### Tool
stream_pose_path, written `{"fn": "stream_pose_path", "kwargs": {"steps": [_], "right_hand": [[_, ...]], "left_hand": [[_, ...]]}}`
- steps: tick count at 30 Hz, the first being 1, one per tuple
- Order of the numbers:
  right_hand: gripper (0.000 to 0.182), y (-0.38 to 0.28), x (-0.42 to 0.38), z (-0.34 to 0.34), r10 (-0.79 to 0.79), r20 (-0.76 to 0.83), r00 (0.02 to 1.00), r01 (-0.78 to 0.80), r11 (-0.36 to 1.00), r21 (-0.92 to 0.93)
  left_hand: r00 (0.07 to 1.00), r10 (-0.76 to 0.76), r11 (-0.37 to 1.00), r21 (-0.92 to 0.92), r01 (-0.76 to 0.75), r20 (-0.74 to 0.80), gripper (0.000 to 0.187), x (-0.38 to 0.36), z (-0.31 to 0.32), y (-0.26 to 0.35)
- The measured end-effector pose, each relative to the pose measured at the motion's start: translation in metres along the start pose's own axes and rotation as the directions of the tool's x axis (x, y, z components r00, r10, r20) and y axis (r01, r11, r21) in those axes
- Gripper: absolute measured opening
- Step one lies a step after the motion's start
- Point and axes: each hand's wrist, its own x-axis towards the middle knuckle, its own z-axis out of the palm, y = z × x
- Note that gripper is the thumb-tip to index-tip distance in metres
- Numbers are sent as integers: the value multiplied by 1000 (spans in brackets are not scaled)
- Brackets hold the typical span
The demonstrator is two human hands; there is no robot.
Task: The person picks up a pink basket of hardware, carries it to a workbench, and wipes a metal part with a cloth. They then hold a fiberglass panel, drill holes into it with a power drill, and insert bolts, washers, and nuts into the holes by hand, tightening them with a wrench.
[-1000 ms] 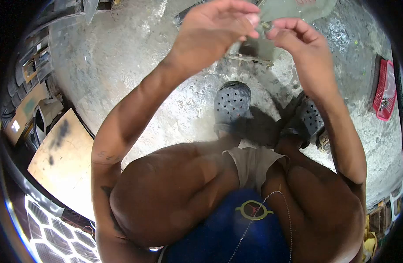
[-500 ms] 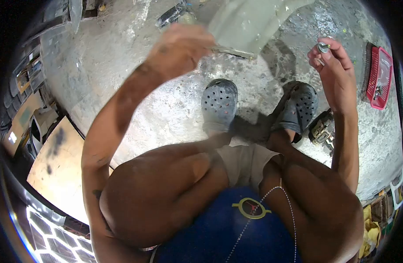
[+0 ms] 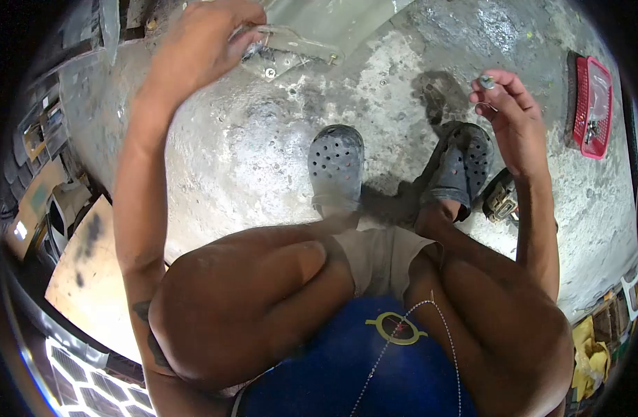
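Note:
My left hand is closed on the end of a greyish, translucent panel at the top of the view. A bracket-like edge with a screw in it runs right from my fingers, and a flat metal piece with a round screw head lies just beneath. On the right, my right hand pinches a small round metal fastener between thumb and fingers, above the floor. A thin piece also shows by its lower fingers.
A pink basket with small metal parts stands on the floor at the right. Beside my right foot lies a metal device. A wooden board is at the lower left. My grey clogs rest on the concrete floor.
My left hand has moved left and up, and the panel's edge has shifted left and up with it. My right hand has moved slightly left, still pinching the fastener.

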Motion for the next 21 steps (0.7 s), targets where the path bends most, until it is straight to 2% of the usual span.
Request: {"fn": "stream_pose_path", "kwargs": {"steps": [1, 2, 3, 5, 7, 9, 11, 12, 14, 17, 19, 21], "right_hand": [[25, 1, -2, 3, 0, -6, 1000, 0, 1000, 2], [26, 2, -3, 6, 7, -14, 1000, -7, 999, -49], [27, 3, -4, 8, 14, -20, 1000, -15, 995, -98], [32, 6, -3, 11, 18, -12, 1000, -19, 995, -99], [31, 9, -1, 8, 56, 6, 998, -56, 998, -19], [31, 7, 2, 10, 70, 5, 998, -70, 998, -4], [31, 6, 5, 14, 82, 12, 997, -82, 997, 15], [30, 6, 6, 15, 87, 3, 996, -87, 996, 27], [28, 4, 9, 15, 82, -4, 997, -81, 996, 39], [29, 7, 7, 19, 78, 20, 997, -79, 995, 65], [28, 6, 7, 25, 87, -48, 995, -90, 994, -61], [26, 6, 7, 32, 75, -60, 995, -80, 994, -76]], "left_hand": [[999, -3, 1000, 18, 3, -41, 17, 5, -4, 19], [989, 53, 995, 91, -40, -139, 15, 9, 5, 26], [966, 113, 983, 169, -75, -231, 22, 9, 20, 34], [901, 195, 974, -31, -224, -388, 26, 9, 65, 56], [981, 162, 897, -397, -193, -109, 30, 12, 113, 85], [979, 202, 885, -420, -199, -37, 27, 18, 134, 95], [991, 136, 980, -148, -134, 7, 22, 30, 170, 99], [991, 134, 981, -138, -133, 3, 22, 33, 174, 99], [977, 175, 984, -38, -171, 124, 19, 41, 183, 94], [968, 188, 982, -54, -182, 164, 20, 42, 184, 91], [975, 175, 985, -31, -173, 136, 19, 39, 190, 91], [980, 171, 985, -12, -171, 104, 18, 35, 189, 88]]}}
